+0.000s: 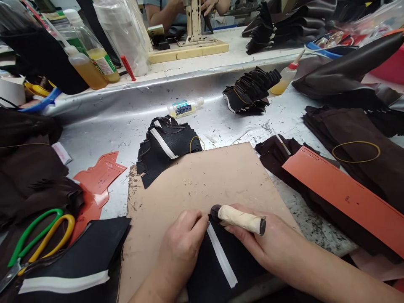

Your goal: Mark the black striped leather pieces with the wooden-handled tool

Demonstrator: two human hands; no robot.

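My left hand (184, 237) has its thumb and fingers pinched on the upper edge of a black leather piece (202, 275) with a pale tape strip (222, 254) across it. The piece lies at the near end of a tan board (202, 181). Gripped in my right hand (268, 240) is a short hammer (241, 218) with a pale wrapped handle. Its dark round end is at the leather's top edge, just right of my left fingertips. The fingers under the handle are partly hidden. Beyond, a stack of black taped pieces (168, 145) rests over the board's far edge.
Green-and-yellow scissors (41, 242) and another taped leather piece (72, 256) lie at left, near orange templates (99, 179). On the right, an orange strip (347, 198) covers dark leather. Further back are a small bottle (186, 108), more bundled pieces (249, 90) and a person behind a machine (193, 25).
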